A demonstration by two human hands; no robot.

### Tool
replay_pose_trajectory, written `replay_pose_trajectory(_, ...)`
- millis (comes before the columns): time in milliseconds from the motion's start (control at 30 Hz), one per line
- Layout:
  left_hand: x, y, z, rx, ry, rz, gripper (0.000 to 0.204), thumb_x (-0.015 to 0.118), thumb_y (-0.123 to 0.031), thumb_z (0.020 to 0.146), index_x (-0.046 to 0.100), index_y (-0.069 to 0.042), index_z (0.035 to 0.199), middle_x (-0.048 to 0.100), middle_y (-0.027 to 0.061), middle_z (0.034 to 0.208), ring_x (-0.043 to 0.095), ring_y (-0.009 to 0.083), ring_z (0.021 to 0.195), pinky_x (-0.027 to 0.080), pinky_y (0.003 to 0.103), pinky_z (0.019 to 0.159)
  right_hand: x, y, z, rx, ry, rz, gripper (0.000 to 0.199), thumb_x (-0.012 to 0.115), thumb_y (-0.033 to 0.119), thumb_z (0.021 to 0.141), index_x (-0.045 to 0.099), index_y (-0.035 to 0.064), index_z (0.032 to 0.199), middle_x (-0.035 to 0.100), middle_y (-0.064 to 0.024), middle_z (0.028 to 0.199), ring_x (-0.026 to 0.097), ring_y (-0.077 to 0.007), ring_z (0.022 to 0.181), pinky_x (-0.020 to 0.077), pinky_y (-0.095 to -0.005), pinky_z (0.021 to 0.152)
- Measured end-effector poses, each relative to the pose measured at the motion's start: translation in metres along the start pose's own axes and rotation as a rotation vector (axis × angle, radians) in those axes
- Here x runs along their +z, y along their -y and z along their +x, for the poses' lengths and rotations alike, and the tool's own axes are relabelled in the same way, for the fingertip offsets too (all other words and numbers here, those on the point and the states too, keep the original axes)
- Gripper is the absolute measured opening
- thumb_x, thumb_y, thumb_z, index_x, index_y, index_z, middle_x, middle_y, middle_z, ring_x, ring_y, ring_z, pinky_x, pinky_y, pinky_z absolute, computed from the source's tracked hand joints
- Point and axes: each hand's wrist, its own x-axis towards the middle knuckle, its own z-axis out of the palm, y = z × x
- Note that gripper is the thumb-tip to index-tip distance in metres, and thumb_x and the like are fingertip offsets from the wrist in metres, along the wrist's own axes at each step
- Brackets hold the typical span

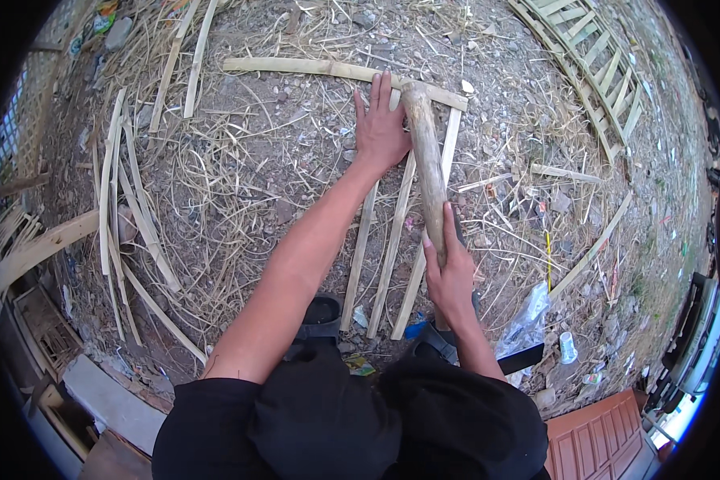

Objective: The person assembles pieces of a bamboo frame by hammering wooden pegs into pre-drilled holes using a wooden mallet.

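Note:
My right hand [450, 272] is wrapped round the lower part of a thick round wooden stick [428, 152]. The stick's far end overlaps a long flat bamboo strip [304, 66] that lies crosswise on the ground. My left hand [382, 128] lies flat with its fingers spread, fingertips at the crosswise strip, just left of the stick. Several narrow bamboo slats [394, 256] run from near this strip toward my feet. One slat [451, 140] meets the strip near its right end. The stick and my left hand hide the far ends of other slats.
Loose bamboo strips [140, 200] lie on the left. A slatted bamboo lattice [592, 56] rests at the far right. Near my right knee are a clear plastic bag [528, 316], a dark flat object [522, 358] and a plastic cup [567, 347]. Shavings litter the dirt.

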Motion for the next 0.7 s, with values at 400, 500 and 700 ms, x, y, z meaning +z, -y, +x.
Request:
replay_pose_trajectory(400,0.012,0.004,0.001,0.057,-0.132,-0.113,0.076,0.062,-0.042,0.091,0.040,-0.011,0.156,0.014,0.0222,0.169,0.008,0.0377,0.158,0.007,0.066,0.123,-0.003,0.011,0.032,0.045,0.103,-0.023,0.068,0.060,0.023,0.102,0.029,0.0206,0.162,0.070,-0.0265,0.098,0.071,-0.0437,0.088,0.0540,-0.0493,0.076)
replay_pose_trajectory(500,0.012,0.010,0.000,0.042,-0.117,-0.058,0.078,0.063,-0.044,0.090,0.039,-0.011,0.157,0.013,0.0222,0.169,0.008,0.0377,0.158,0.007,0.066,0.123,-0.001,0.011,0.033,0.022,0.103,0.046,0.068,0.060,0.023,0.102,0.029,0.0205,0.162,0.070,-0.0279,0.106,0.071,-0.0456,0.094,0.0549,-0.0498,0.080)
replay_pose_trajectory(700,0.010,0.005,0.003,0.034,-0.103,-0.009,0.073,0.068,-0.051,0.087,0.052,-0.016,0.149,0.017,0.0214,0.168,0.009,0.0369,0.158,0.009,0.066,0.122,-0.014,0.009,0.020,0.065,0.112,0.072,0.068,0.060,0.021,0.102,0.029,0.0180,0.162,0.070,-0.0298,0.113,0.070,-0.0472,0.100,0.0561,-0.0502,0.082)
